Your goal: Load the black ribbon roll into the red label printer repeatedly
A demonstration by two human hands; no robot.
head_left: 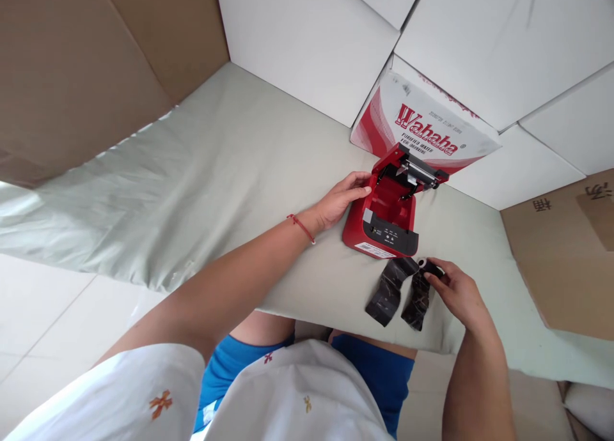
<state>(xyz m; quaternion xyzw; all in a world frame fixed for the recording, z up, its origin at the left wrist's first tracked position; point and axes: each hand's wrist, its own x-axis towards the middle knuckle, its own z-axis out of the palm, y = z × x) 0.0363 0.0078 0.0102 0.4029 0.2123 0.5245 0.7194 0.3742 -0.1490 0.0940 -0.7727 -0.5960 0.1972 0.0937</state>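
A small red and black printer [384, 230] stands on the covered surface with its lid [407, 169] raised. The bay inside is exposed, and its red inner walls show. My left hand [343, 201] grips the printer's left side, thumb over the rim and fingers along the outside. In front of the printer, my right hand [455, 291] pinches a small paper roll [422, 263] with a white core, its fingers closed at the roll's right side. Crinkled black strips hang beside it: one strip [387, 294] to the left, another strip [416, 303] just below the roll.
Behind the printer a white and red Wahaha water carton [432, 118] leans against white boxes [307, 38]. A brown cardboard box [566, 255] stands at the right, and brown cardboard [96, 64] rises at the left. Pale green cloth [230, 166] covers the surface, whose front edge meets my lap.
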